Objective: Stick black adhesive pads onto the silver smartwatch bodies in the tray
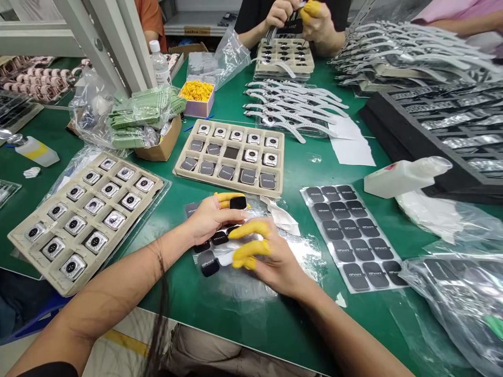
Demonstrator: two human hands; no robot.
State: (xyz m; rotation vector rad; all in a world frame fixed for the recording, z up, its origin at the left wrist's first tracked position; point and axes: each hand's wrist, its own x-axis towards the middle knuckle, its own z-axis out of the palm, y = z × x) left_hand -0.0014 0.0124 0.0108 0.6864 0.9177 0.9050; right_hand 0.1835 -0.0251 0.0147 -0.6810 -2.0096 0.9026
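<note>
My left hand [214, 215], with yellow finger cots, holds a smartwatch body [238, 203] with its dark screen facing up. To the right and closer to me is my right hand [271, 256], also in yellow finger cots. Its fingers are curved and apart, over a sheet of black square screen films [209, 263]. A white tab [226, 258] lies by its fingertips; whether they touch it I cannot tell. Beyond both hands, a beige tray [230, 184] holds watch bodies, some face down and others topped with printed black films.
At left lies another tray [63, 285] of watch bodies. On the right are a sheet of black films [349, 228], a white bottle [404, 177] and plastic bags [451, 298]. A box of yellow finger cots [197, 99] stands behind. Across the table, a co-worker's hands [298, 18] work above a tray.
</note>
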